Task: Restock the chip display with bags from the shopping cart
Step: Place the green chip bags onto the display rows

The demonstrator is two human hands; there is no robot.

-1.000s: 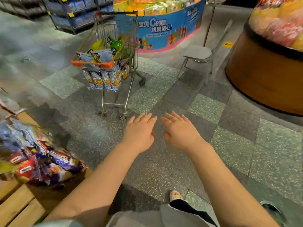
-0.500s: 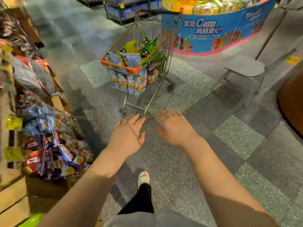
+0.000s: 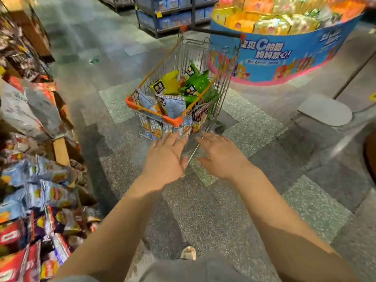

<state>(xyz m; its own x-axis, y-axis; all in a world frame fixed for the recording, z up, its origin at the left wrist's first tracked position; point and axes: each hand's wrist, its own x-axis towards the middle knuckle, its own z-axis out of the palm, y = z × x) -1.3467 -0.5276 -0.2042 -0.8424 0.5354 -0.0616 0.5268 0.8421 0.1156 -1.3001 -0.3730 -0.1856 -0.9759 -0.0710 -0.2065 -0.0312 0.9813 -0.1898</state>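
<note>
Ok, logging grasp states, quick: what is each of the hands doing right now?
Left hand: open, fingers straight, holding nothing.
Right hand: open, fingers spread, holding nothing.

The shopping cart (image 3: 203, 78) is bare wire metal with orange plastic corner guards. The chip bags (image 3: 173, 104) inside it are glossy foil-like plastic, as are those on the chip display (image 3: 40, 200) at left, which has matt wooden boards. The floor (image 3: 203, 210) is polished speckled stone. The chair seat (image 3: 325, 110) at right looks smooth and matt.

Large white "C" among blurred Chinese characters on blue round display banner (image 3: 284, 55)
</note>
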